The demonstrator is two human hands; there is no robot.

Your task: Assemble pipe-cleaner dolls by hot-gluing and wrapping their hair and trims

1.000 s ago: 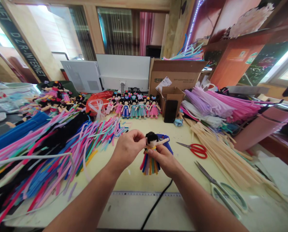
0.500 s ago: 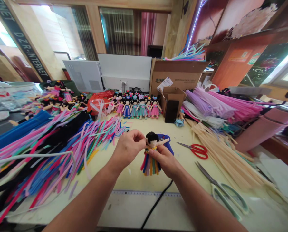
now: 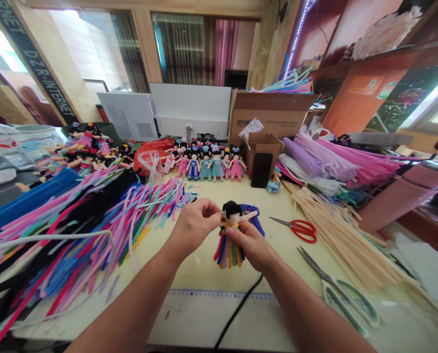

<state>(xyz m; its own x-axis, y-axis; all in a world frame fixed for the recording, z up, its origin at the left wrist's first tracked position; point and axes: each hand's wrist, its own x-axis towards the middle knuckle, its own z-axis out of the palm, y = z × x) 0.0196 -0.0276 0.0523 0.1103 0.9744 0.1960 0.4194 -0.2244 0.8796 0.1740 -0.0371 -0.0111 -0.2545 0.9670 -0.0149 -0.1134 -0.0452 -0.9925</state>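
Observation:
A small pipe-cleaner doll [image 3: 232,211] with black hair, cream face and arms, and a striped skirt of many colours is held upright above the table. My right hand [image 3: 254,242] is closed around its body from the right, thumb across the chest. Pinched in the fingertips of my left hand [image 3: 199,223] is the doll's arm on the left side; the tip of that arm is hidden by the fingers. Just behind the doll lies a blue object [image 3: 255,220], partly covered by the doll and my right hand.
Red-handled scissors [image 3: 303,230] and larger pale-green-handled scissors [image 3: 346,291] lie to the right, beside cream pipe cleaners [image 3: 336,240]. Coloured pipe cleaners [image 3: 94,235] cover the left. Finished dolls [image 3: 206,164] stand at the back, near a phone [image 3: 261,170]. A ruler [image 3: 189,294] lies in front.
My left hand has shifted very slightly while pinching the doll's arm. The doll and my right hand stay nearly where they were.

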